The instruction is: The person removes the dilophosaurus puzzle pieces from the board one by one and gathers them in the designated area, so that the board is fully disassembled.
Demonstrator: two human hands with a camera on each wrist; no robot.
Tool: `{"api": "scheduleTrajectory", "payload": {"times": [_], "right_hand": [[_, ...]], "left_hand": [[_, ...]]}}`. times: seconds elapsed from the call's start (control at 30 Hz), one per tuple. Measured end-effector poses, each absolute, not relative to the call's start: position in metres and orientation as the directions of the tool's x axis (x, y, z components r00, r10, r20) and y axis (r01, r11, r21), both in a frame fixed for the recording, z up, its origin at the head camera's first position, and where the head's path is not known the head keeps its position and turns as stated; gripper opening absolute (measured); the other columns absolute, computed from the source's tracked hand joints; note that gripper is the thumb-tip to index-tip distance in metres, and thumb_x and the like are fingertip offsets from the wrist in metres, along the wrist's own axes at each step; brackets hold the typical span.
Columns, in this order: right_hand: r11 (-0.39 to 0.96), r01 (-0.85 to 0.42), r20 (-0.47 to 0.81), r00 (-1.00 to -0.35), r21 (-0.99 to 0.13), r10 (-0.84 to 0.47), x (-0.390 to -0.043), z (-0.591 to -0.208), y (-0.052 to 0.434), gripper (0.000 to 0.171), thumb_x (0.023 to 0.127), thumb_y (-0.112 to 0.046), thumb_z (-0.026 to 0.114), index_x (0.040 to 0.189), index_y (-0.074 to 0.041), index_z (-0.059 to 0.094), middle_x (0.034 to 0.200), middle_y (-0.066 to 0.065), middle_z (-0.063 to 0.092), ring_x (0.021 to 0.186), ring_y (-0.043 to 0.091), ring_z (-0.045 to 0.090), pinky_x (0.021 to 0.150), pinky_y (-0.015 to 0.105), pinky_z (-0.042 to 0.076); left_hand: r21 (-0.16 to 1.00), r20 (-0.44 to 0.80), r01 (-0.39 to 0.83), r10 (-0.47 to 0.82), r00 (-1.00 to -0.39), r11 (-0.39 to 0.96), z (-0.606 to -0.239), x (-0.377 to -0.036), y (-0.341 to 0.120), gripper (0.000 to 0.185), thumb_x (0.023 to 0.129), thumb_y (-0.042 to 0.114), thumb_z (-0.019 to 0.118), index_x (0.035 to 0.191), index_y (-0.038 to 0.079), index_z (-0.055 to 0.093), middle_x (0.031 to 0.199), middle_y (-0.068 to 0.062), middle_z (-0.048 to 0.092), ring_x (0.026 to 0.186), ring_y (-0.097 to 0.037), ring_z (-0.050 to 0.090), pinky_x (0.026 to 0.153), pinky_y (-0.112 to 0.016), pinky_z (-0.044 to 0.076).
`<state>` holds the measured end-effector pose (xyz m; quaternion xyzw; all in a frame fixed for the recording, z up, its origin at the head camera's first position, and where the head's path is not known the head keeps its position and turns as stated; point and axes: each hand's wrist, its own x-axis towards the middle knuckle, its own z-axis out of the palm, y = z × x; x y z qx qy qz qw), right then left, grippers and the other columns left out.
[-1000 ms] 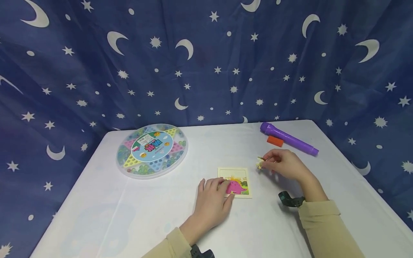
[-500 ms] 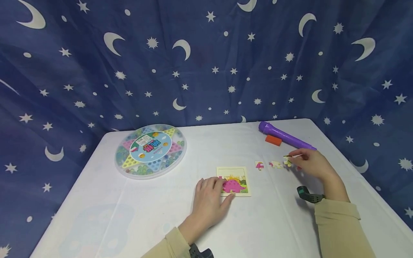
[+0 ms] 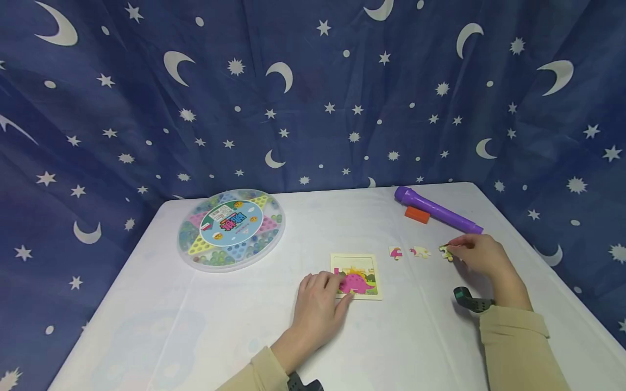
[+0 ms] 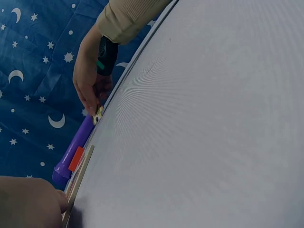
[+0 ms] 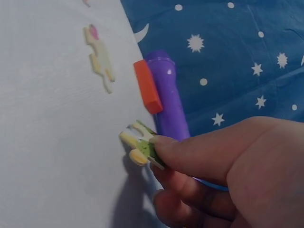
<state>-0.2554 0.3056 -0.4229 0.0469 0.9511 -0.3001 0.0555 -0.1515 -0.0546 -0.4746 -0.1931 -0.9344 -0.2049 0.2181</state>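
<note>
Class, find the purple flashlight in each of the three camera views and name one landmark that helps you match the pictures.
Head view: the purple flashlight lies at the table's far right, beyond the right hand.
Left wrist view: it shows at the lower left, along the table edge.
Right wrist view: it stands near the middle, behind the thumb.
Shared landmark: the orange block right beside it, seen also in the left wrist and right wrist views.

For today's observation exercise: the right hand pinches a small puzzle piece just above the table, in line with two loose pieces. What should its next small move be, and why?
Probably lower the puzzle piece flat onto the table and let go. The right hand pinches it tilted at the end of a row with two loose pieces, while the left hand rests on the puzzle board.
</note>
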Motion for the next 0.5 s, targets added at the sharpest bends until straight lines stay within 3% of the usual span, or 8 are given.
{"api": "scheduleTrajectory", "payload": {"times": [0.27,0.5], "right_hand": [[0.841,0.107,-0.066,-0.994,-0.531,0.084,-0.255,-0.433,0.309,0.035,0.086,-0.033,0.064,0.101,-0.001,0.064,0.089,0.012,0.062,0.081,0.029,0.053,0.065,0.040,0.042],[0.832,0.110,-0.076,-0.994,-0.544,0.082,-0.257,-0.435,0.310,0.038,0.086,-0.036,0.064,0.101,-0.001,0.064,0.090,0.012,0.062,0.083,0.030,0.052,0.068,0.044,0.041]], "left_hand": [[0.293,0.577,0.530,0.295,-0.762,0.796,-0.474,-0.150,-0.055,0.014,0.085,0.022,0.066,0.098,0.017,0.069,0.092,0.006,0.061,0.090,-0.013,0.058,0.093,-0.051,0.037],[0.293,0.589,0.555,0.310,-0.746,0.778,-0.473,-0.148,-0.056,0.013,0.085,0.020,0.066,0.095,0.016,0.074,0.095,0.004,0.067,0.092,-0.010,0.061,0.092,-0.057,0.036]]}}
